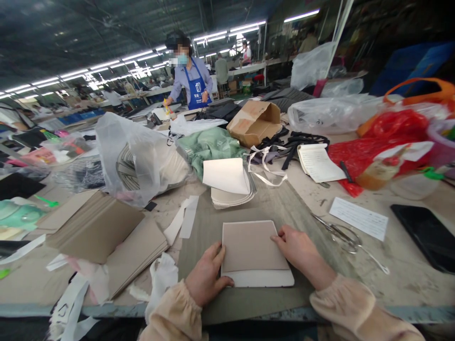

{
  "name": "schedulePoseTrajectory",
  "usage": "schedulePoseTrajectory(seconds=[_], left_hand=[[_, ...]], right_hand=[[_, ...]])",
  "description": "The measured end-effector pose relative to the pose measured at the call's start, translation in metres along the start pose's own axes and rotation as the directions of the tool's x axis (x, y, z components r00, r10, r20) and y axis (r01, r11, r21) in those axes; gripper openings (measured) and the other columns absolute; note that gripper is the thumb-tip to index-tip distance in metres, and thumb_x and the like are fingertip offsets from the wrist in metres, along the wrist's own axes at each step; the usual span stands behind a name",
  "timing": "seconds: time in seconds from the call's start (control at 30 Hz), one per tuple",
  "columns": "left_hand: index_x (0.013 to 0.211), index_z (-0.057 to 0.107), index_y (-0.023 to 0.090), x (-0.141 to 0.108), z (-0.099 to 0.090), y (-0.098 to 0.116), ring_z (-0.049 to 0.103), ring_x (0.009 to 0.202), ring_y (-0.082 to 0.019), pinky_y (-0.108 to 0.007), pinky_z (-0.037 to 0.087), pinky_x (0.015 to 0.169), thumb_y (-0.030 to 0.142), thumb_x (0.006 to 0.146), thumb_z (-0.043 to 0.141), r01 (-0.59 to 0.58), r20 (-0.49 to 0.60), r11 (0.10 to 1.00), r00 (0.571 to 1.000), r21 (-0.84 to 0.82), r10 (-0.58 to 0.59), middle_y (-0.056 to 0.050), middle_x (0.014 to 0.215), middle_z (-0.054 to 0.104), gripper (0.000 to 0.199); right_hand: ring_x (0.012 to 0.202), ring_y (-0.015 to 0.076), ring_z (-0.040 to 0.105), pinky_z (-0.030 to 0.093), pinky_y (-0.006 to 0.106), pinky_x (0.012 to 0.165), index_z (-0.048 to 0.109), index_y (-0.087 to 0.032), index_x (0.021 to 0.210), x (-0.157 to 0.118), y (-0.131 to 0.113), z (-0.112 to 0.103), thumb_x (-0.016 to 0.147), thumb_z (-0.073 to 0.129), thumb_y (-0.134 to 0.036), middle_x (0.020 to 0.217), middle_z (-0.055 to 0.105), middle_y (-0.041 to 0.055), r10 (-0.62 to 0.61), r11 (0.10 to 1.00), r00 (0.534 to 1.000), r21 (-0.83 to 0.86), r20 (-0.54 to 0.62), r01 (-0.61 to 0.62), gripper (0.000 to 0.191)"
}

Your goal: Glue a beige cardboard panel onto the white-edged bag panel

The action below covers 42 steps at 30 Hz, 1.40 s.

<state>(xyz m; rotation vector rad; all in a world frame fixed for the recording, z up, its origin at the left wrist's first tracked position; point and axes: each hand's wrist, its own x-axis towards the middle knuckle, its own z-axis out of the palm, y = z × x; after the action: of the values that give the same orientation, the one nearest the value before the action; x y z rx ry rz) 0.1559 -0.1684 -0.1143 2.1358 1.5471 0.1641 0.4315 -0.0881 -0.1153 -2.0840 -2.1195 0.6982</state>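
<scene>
Head view: where is the workpiece?

Between the hands: a taupe rectangular card (254, 246) lying on a white round-cornered sheet (259, 278), whose margin shows widest along the near edge.

And the fingers?

On the left hand (209, 274), thumb and fingers are spread apart at the left edge, thumb at the near corner. The right hand (298, 248) has thumb and forefinger close together at the right edge; I cannot tell whether they pinch it.

What might go wrong?

Uneven pressure from the sides could skew the card on the sheet, I'd judge. The right sleeve could also snag the silver metal scissors (341, 232) if that arm swung outward.

What's underneath and around?

A grey-green flat mat (202, 222) on a stained beige worktop (313, 199). Stacked taupe boards (103, 222) sit left, a black phone (423, 232) right. Beyond, a co-worker in a blue apron (199, 90) stands under tube lights (245, 26).
</scene>
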Motion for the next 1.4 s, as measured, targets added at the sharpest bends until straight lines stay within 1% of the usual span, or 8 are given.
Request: schedulePoseTrajectory(seconds=[0.2, 0.43, 0.63, 0.9, 1.07, 1.2, 1.27, 1.4], left_hand=[[0.13, 0.045, 0.009, 0.0, 0.011, 0.001, 0.041, 0.127, -0.028, -0.041, 0.036, 0.107, 0.026, 0.081, 0.06, -0.009, -0.064, 0.997, 0.998, 0.073, 0.014, -0.02, 0.137, 0.043, 0.054], [0.129, 0.047, 0.013, 0.001, 0.019, -0.002, 0.051, 0.119, -0.028, -0.039, 0.044, 0.1, 0.026, 0.083, 0.056, -0.053, -0.151, 0.983, 0.985, 0.178, 0.081, -0.018, 0.134, 0.048, 0.048], [0.126, 0.05, 0.006, 0.001, 0.022, -0.003, 0.051, 0.119, -0.029, -0.039, 0.045, 0.099, 0.025, 0.083, 0.056, -0.064, -0.148, 0.968, 0.984, 0.243, 0.102, -0.022, 0.133, 0.048, 0.047], [0.124, 0.054, 0.007, -0.005, 0.026, -0.01, 0.048, 0.122, -0.03, -0.041, 0.045, 0.099, 0.035, 0.084, 0.053, -0.122, -0.238, 0.979, 0.958, 0.166, 0.16, -0.023, 0.135, 0.045, 0.048], [0.102, 0.066, 0.014, 0.0, 0.018, 0.001, 0.062, 0.102, -0.024, -0.034, 0.052, 0.086, 0.038, 0.084, 0.051, 0.06, -0.295, 0.981, 0.949, -0.184, -0.114, -0.016, 0.121, 0.06, 0.034], [0.112, 0.057, 0.013, 0.015, 0.013, 0.008, 0.064, 0.066, -0.017, -0.03, 0.051, 0.067, 0.042, 0.075, 0.058, 0.322, -0.231, 0.816, 0.851, -0.48, -0.471, -0.008, 0.095, 0.068, 0.047], [0.118, 0.052, 0.01, 0.023, 0.01, 0.009, 0.063, 0.065, -0.017, -0.029, 0.048, 0.065, 0.043, 0.072, 0.061, 0.389, -0.174, 0.761, 0.824, -0.519, -0.54, -0.003, 0.081, 0.068, 0.057], [0.116, 0.056, 0.013, 0.034, 0.007, 0.009, 0.062, 0.066, -0.018, -0.026, 0.041, 0.058, 0.04, 0.07, 0.061, 0.457, -0.122, 0.771, 0.821, -0.443, -0.557, 0.002, 0.065, 0.063, 0.053]], right_hand=[[0.075, 0.0239, 0.064, 0.036, 0.029, 0.059, 0.06, -0.02, 0.082, -0.002, -0.003, -0.003, 0.085, 0.052, -0.035, 0.077, 0.068, 0.0067, 0.008, 1.0, 1.0, -0.021, 0.002, -0.008, 0.018], [0.074, 0.0245, 0.064, 0.034, 0.029, 0.057, 0.059, -0.02, 0.081, -0.001, -0.002, -0.002, 0.085, 0.052, -0.036, 0.076, 0.068, 0.0064, 0.003, 1.0, 1.0, -0.03, -0.013, -0.003, 0.018], [0.071, 0.0228, 0.063, 0.032, 0.028, 0.056, 0.059, -0.02, 0.079, -0.001, 0.0, 0.0, 0.084, 0.055, -0.034, 0.073, 0.067, 0.0062, -0.008, 1.0, 0.999, 0.008, -0.034, 0.008, 0.016], [0.072, 0.0185, 0.063, 0.034, 0.026, 0.058, 0.058, -0.02, 0.081, -0.001, 0.0, 0.0, 0.084, 0.056, -0.031, 0.075, 0.068, 0.0034, -0.013, 0.999, 0.999, 0.034, -0.043, 0.014, 0.012], [0.073, 0.0193, 0.063, 0.035, 0.026, 0.059, 0.058, -0.019, 0.084, 0.0, -0.001, 0.002, 0.084, 0.057, -0.03, 0.075, 0.068, 0.0034, -0.016, 0.999, 0.999, 0.043, -0.034, 0.018, 0.01], [0.072, 0.0192, 0.063, 0.035, 0.026, 0.059, 0.059, -0.019, 0.083, 0.0, -0.001, 0.002, 0.083, 0.058, -0.031, 0.075, 0.068, 0.0034, -0.008, 0.999, 1.0, 0.053, -0.023, 0.009, 0.012], [0.072, 0.0193, 0.063, 0.036, 0.027, 0.059, 0.06, -0.019, 0.083, 0.0, -0.002, 0.002, 0.083, 0.058, -0.031, 0.076, 0.068, 0.004, -0.001, 0.998, 1.0, 0.057, -0.022, 0.002, 0.012], [0.073, 0.0192, 0.062, 0.036, 0.026, 0.059, 0.061, -0.019, 0.083, 0.001, -0.002, 0.002, 0.083, 0.058, -0.032, 0.077, 0.068, 0.0045, 0.016, 0.997, 1.0, 0.069, -0.019, -0.015, 0.014]])
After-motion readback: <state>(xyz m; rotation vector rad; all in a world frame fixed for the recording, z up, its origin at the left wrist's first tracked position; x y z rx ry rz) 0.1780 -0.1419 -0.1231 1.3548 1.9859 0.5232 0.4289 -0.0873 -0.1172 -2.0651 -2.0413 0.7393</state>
